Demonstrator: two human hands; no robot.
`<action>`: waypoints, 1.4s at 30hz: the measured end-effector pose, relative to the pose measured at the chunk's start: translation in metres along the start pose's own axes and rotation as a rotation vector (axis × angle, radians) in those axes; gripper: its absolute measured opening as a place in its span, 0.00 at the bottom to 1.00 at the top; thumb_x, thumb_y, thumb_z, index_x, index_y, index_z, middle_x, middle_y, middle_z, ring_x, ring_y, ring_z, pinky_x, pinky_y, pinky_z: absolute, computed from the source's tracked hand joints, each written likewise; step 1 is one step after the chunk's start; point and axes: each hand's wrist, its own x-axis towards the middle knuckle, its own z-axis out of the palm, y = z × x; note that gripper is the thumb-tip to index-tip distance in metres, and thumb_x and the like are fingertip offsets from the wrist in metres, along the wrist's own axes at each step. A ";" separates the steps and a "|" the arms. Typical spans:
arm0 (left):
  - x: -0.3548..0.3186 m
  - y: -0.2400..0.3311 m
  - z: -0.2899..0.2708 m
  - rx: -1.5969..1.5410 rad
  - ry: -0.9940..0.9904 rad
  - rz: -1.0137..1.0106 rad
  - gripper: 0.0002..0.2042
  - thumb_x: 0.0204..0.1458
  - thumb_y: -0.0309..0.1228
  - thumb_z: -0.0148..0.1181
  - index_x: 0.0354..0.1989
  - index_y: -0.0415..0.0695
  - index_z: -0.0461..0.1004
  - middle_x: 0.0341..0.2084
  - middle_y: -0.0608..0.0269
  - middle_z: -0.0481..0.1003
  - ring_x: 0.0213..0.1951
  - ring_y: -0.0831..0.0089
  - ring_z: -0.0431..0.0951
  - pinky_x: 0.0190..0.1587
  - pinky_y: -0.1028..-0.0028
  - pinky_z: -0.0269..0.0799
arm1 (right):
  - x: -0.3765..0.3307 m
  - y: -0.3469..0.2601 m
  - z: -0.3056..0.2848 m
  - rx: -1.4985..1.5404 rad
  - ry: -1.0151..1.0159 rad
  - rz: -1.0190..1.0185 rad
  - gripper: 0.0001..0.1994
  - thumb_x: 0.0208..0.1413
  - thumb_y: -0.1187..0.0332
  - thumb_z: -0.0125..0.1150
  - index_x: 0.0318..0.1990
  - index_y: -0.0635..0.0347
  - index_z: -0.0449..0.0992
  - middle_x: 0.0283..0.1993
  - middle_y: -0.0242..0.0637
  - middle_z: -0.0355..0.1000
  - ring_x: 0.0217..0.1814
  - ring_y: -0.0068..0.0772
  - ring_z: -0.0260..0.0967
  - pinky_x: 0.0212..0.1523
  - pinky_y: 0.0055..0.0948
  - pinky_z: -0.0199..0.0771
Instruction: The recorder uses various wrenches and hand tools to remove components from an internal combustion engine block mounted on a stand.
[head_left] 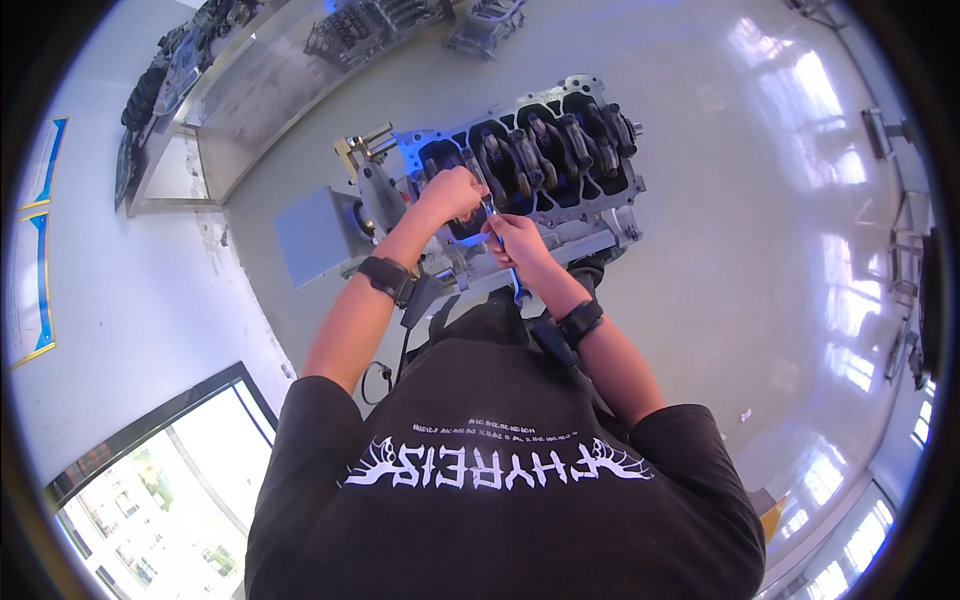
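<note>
An engine block (560,207) with its crankshaft (548,150) showing is in front of me, fixed to a stand. My right hand (517,240) is wrapped round a shiny metal wrench (518,285) at the block's near edge. One end of the wrench sticks out below this hand, toward me; its other end reaches up beside my left hand. My left hand (456,195) is closed over the left end of the block, close to the crankshaft. Its fingertips are partly hidden, and what they hold cannot be made out.
A metal stand bracket (375,200) and a grey-blue plate (312,237) sit left of the block. Along the far left wall runs a metal bench (265,100) carrying engine parts. Another engine part (484,27) lies beyond the block. A black cable (402,350) hangs near my left forearm.
</note>
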 end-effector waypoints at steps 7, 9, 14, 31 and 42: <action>0.000 -0.006 0.005 -0.023 0.017 -0.027 0.16 0.54 0.40 0.54 0.25 0.40 0.79 0.15 0.58 0.77 0.24 0.67 0.80 0.32 0.68 0.74 | -0.003 0.007 -0.010 0.055 -0.091 0.000 0.12 0.63 0.62 0.48 0.33 0.62 0.69 0.17 0.27 0.58 0.14 0.18 0.50 0.14 0.22 0.47; 0.000 -0.005 0.006 -0.031 0.017 -0.034 0.17 0.54 0.41 0.54 0.24 0.40 0.79 0.15 0.59 0.77 0.24 0.67 0.80 0.32 0.68 0.74 | -0.014 0.014 -0.012 -0.024 -0.074 0.059 0.13 0.62 0.61 0.50 0.32 0.61 0.69 0.17 0.26 0.58 0.15 0.18 0.52 0.15 0.22 0.49; 0.002 -0.010 0.002 -0.091 -0.015 -0.021 0.17 0.54 0.40 0.53 0.24 0.39 0.79 0.15 0.59 0.77 0.23 0.67 0.80 0.32 0.68 0.74 | -0.030 0.022 -0.011 -0.111 -0.228 0.286 0.16 0.59 0.55 0.54 0.30 0.59 0.69 0.17 0.27 0.60 0.15 0.21 0.56 0.17 0.25 0.55; 0.000 -0.005 -0.002 -0.230 -0.095 -0.109 0.16 0.57 0.36 0.52 0.25 0.35 0.76 0.17 0.57 0.78 0.17 0.69 0.78 0.24 0.71 0.74 | -0.023 0.014 -0.009 -0.080 -0.235 0.450 0.17 0.60 0.54 0.52 0.25 0.56 0.64 0.14 0.26 0.54 0.11 0.21 0.50 0.13 0.24 0.50; -0.002 -0.019 -0.002 -0.373 -0.178 -0.019 0.16 0.58 0.33 0.50 0.25 0.33 0.75 0.18 0.56 0.78 0.16 0.70 0.77 0.24 0.71 0.72 | -0.035 0.006 -0.023 -0.099 -0.119 0.190 0.22 0.63 0.49 0.43 0.28 0.59 0.65 0.12 0.32 0.55 0.08 0.24 0.53 0.10 0.24 0.54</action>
